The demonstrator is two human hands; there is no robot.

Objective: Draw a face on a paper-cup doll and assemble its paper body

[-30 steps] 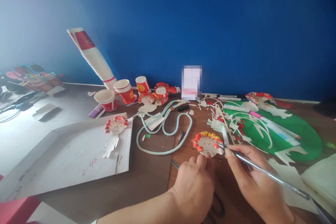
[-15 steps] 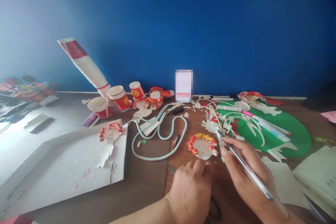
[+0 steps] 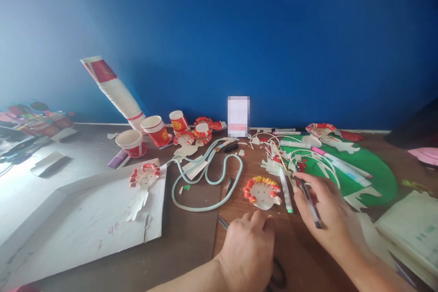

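My left hand rests curled on the brown table, its fingers closed. From beneath it stick out a dark blade-like tip on the left and a black loop on the right; what the palm covers is hidden. Just beyond lies a paper face with curled red and yellow strips around it and small marks drawn on it. My right hand holds a pen between thumb and fingers, its dark end slanting towards me. Close to that thumb a white marker with a green end lies on the table.
A green disc carries markers and paper scraps at right. A pale blue cord loops mid-table. Red paper cups and a leaning cup stack stand by the blue wall. A white box lid lies left, a notebook right.
My right hand has shifted slightly right, away from the green-ended marker, which shows more fully. The pen has turned in the fingers, with its dark end now lower. My left hand stays put.
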